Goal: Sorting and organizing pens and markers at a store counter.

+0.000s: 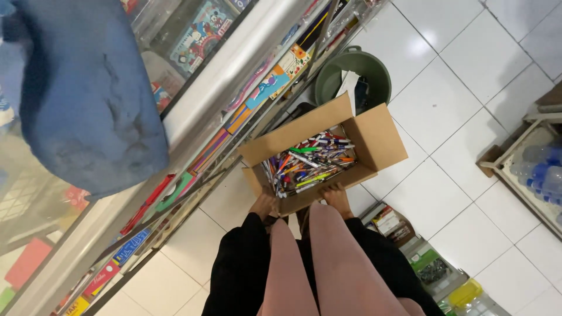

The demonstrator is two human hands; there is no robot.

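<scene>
Neither of my hands shows in the head view. I look straight down my black clothing (240, 275) and a hanging pink scarf (333, 263) to my two bare feet (264, 205), which touch the near side of an open cardboard box (374, 137) on the white tiled floor. The box holds several pens and markers (307, 164) in mixed colours. A large blue cloth (88, 99) fills the upper left, close to the camera, above a glass display counter (234, 58). Whether a hand is behind the cloth is hidden.
The counter's shelves hold colourful books and stationery packs (269, 85). A green bucket (357, 73) stands behind the box. A crate of water bottles (541, 169) is at the right edge, and packed goods (433, 269) sit by my right leg.
</scene>
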